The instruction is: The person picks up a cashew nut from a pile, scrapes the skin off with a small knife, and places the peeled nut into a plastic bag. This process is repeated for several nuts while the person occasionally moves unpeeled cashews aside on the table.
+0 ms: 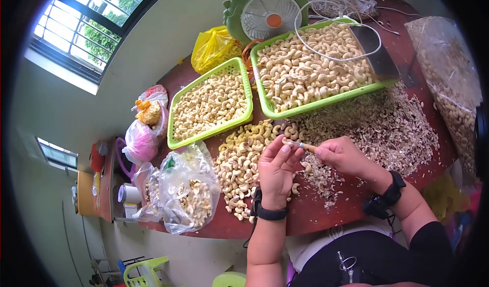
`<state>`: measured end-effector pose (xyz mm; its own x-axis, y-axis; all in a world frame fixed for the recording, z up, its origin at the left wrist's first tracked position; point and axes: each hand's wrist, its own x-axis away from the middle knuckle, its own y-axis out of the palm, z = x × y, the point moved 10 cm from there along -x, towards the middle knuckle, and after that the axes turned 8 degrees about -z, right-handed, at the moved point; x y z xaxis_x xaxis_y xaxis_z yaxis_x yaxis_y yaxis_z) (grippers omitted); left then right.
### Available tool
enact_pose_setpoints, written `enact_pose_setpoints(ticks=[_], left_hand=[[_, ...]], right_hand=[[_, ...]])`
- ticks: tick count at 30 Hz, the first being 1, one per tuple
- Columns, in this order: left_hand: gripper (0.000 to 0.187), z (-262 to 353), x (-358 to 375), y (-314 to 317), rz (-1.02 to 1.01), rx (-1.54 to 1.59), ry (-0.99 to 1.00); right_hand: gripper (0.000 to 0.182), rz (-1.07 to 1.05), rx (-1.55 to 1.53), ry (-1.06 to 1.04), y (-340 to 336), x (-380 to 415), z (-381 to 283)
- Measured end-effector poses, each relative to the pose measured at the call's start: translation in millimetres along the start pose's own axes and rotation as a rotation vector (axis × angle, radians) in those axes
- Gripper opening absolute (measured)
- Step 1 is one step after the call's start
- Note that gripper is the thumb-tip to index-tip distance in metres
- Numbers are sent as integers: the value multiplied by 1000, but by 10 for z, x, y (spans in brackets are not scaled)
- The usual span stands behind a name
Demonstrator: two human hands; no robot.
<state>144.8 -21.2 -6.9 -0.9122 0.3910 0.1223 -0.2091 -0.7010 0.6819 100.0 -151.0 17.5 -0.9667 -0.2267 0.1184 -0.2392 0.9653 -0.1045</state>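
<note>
My left hand is raised over the red table with its fingertips pinched on a small cashew. In my right hand is a small knife with a brownish handle, its tip touching or very near the cashew. Loose cashews are heaped beside my left hand. Around and behind my right hand spreads a pile of flaky skins. Behind my hands stand two green baskets of cashews, a smaller one on the left and a larger one on the right.
A green fan and a yellow bag stand at the back. A dark phone with a white cable lies on the larger basket. Clear bags of nuts sit at the left and right of the red table.
</note>
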Motion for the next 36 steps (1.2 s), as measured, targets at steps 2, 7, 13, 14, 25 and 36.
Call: enact_pose_setpoints(ticks=[2, 7, 13, 14, 25, 36], left_hand=[[24, 24, 13, 43, -11, 23, 5], [22, 67, 29, 103, -67, 39, 45], [23, 66, 39, 99, -64, 23, 65], [24, 67, 39, 91, -62, 17, 71], [25, 50, 34, 82, -89, -42, 30], [24, -10, 28, 67, -74, -71, 6]], right_hand=[[37, -25, -36, 29, 25, 27, -19], [36, -45, -26, 34, 59, 14, -5], [33, -40, -24, 62, 51, -11, 74], [33, -41, -24, 65, 53, -18, 88], [36, -45, 59, 47, 47, -48, 107], [38, -62, 111, 26, 48, -36, 105]])
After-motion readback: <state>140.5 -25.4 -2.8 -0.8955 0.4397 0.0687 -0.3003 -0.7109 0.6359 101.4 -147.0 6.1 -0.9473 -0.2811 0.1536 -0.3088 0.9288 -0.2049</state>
